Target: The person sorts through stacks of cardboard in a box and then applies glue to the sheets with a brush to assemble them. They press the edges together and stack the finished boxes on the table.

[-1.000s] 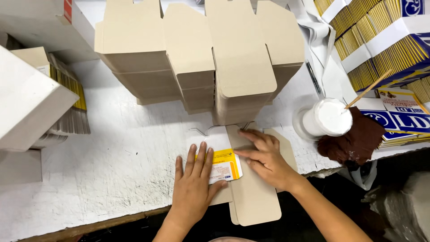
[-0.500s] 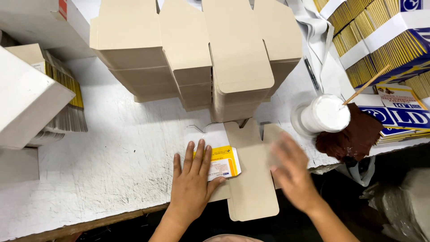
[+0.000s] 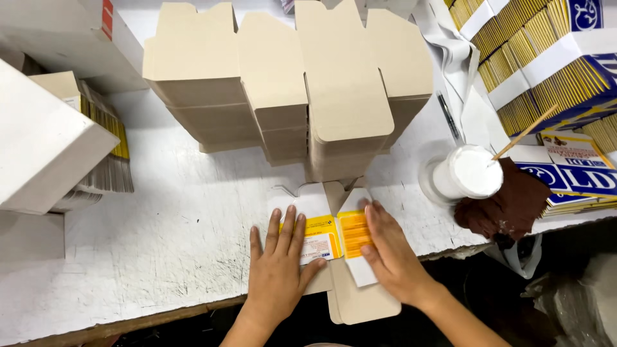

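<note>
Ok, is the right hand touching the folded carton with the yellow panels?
Touching. The head view shows the right hand lying flat on the carton, its fingers pressing the folded yellow flap with no gap.

Two bare forearms, left hand (image 3: pixel 277 275) and right hand (image 3: pixel 391 255) without sleeves, gloves or rings.

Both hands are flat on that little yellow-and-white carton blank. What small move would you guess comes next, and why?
Probably the right hand presses its folded panel flat along the crease. That yellow flap of the carton blank looks partly raised beside the panel the left hand pins down, and both lie on the white table.
</note>
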